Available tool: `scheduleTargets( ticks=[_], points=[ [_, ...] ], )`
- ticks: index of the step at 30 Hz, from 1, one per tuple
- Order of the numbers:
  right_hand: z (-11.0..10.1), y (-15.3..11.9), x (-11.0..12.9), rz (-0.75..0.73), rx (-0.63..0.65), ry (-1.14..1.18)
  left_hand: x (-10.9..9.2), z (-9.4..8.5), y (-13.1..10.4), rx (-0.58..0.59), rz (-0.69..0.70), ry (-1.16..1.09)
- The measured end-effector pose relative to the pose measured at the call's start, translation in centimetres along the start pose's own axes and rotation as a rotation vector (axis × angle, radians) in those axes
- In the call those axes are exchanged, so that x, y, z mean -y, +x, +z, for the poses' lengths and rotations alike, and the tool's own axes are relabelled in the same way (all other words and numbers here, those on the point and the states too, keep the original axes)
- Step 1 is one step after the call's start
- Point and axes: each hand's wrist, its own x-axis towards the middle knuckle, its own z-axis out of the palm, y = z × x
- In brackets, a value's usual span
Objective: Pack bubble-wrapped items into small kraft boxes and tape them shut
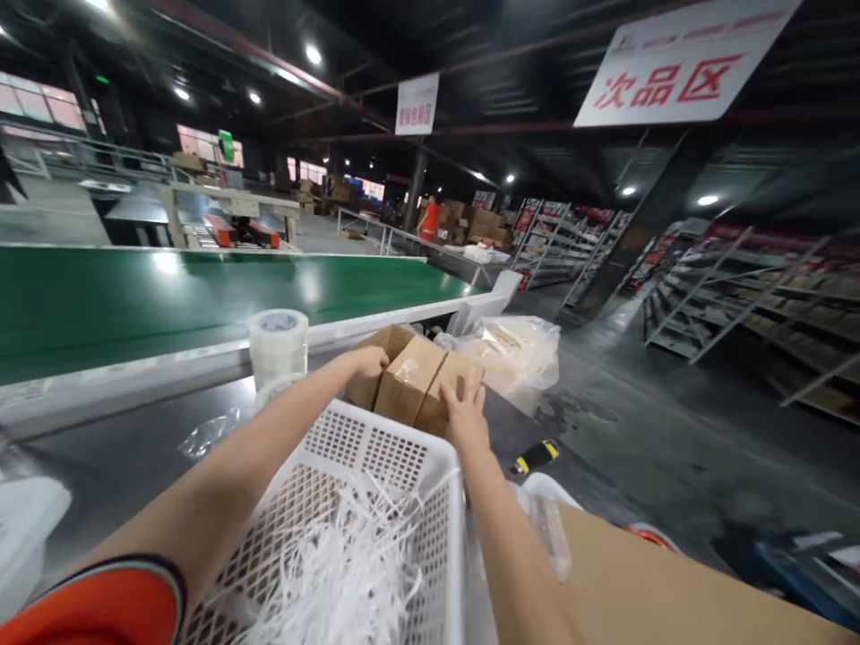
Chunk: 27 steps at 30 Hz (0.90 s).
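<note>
Left hand (pixel 368 361) and right hand (pixel 465 414) each grip closed on small brown cardboard boxes (pixel 411 380). White perforated plastic basket (pixel 376 448) sits just below both grips.

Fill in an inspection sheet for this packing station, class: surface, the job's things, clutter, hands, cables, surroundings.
Surface: dark worktable beside a green conveyor belt.
Job's things: three small cardboard boxes side by side on the table.
Clutter: white plastic basket of shredded paper, tape rolls, plastic bags, flat cardboard sheet.
Hands: left hand on the left box; right hand on the right box.
Cables: nothing seen.
Surroundings: warehouse shelving, hanging signs, a person in orange far off.
</note>
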Motion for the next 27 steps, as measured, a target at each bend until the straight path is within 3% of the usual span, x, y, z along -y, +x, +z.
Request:
scheduleTargets(
  ticks=[5, 8, 10, 12, 15, 17, 20, 23, 27],
  points=[
    [0.1, -3.4, 0.2, 0.036, -0.128, 0.024, -3.0, 0.5, -5.0, -0.024, -0.001, 0.010],
    [-1.8, -5.9, -0.8, -0.007, -0.262, 0.000, -5.8, 0.1, -7.8, -0.094, 0.008, 0.009],
    [-5.2, -7.0, -1.4, -0.004, -0.352, -0.022, -7.9, -1.7, -8.8, -0.153, 0.029, 0.000],
    [-10.3, -8.0, -1.5, 0.004, -0.418, -0.036, -10.0, -4.7, -9.9, -0.251, 0.062, -0.029],
    [-19.2, -11.4, -0.3, -0.034, -0.563, -0.068, -13.2, -9.8, -13.7, -0.548, 0.158, -0.165],
    [-24.5, -16.0, 0.8, -0.034, -0.689, -0.110, -15.5, -12.4, -18.2, -0.743, 0.259, -0.276],
    [-29.8, -26.0, 2.2, -0.095, -0.792, -0.194, -19.5, -14.4, -26.3, -0.826, 0.408, -0.344],
    [-32.8, -36.2, 4.9, 0.025, -0.752, -0.281, -22.4, -15.6, -32.6, -0.652, 0.562, -0.366],
    [-35.8, -44.0, 11.6, 0.262, -0.598, -0.425, -23.4, -17.6, -35.2, -0.391, 0.731, -0.434]
  ],
)
